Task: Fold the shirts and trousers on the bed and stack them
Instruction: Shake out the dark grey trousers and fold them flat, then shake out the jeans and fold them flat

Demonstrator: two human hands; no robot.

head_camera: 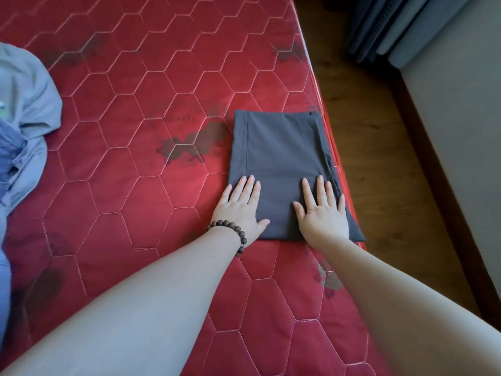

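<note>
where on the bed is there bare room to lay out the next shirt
Broad bare mattress between the unfolded blue clothes at the left edge and the folded dark trousers. Crowded at the right edge, where both hands press the trousers.

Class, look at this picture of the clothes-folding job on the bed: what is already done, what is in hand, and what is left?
Done: the dark grey trousers lie folded into a flat rectangle near the right edge of the red quilted mattress. In hand: the left hand and right hand press flat on the near end. Left: the crumpled light blue shirts at the left edge are unfolded, and no stack shows yet.
</note>
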